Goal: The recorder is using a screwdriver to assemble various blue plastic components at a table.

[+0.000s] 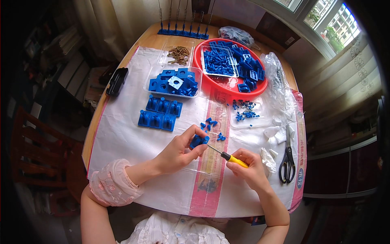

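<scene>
Near the middle of the table my left hand (178, 151) is closed round a small blue plastic part (198, 141), thumb and fingers on its sides. My right hand (248, 167) grips a screwdriver (237, 160) with a yellow and black handle. Its metal shaft points up and left, and the tip meets or nearly meets the blue part; I cannot tell which. Just beyond my left hand lie several small loose blue pieces (209, 123). Farther left, two rows of assembled blue parts (157, 120) stand side by side on the sheet.
A clear tub (198, 92) holds blue square plates, with brass-coloured screws (178, 55) behind it. The red basin (215, 90) carries more blue parts. Tiny pieces (245, 110) lie at right, near black scissors (287, 162). A black case (117, 81) sits at the left edge; a spring rack (183, 34) stands far back.
</scene>
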Available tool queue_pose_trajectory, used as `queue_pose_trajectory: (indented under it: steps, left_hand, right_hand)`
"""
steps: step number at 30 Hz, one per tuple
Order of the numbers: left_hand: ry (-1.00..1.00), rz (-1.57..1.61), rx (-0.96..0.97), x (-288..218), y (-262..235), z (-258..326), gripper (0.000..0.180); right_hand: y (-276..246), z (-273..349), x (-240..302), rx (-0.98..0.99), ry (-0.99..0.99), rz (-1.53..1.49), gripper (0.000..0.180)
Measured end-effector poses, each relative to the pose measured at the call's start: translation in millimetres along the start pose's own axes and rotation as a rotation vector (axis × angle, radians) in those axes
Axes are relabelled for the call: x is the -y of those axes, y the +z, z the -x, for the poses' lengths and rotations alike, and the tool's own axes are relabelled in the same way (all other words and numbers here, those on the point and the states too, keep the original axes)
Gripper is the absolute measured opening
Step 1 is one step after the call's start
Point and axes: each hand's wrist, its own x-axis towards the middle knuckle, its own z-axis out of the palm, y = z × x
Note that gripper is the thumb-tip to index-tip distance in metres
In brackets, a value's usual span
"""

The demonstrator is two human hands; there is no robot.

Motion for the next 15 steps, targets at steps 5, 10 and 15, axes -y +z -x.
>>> queue_pose_trajectory:
  steps: [5, 10, 15]
  left_hand:
    - [-0.079, 0.035, 0.033, -3, -2, 2, 0.019]
    - [-0.083, 0.144, 0.034, -2, 1, 0, 0.018]
    - [-0.080, 0.193, 0.054, -6, 1, 0, 0.018]
  right_hand:
    - [-9, -4, 7, 0.208, 0.377, -0.521, 0.019]
    - [5, -6, -12, -0.269, -0.508, 0.578, 0.025]
    - [2, 3, 4, -0.291, -0.844, 0.887, 0.031]
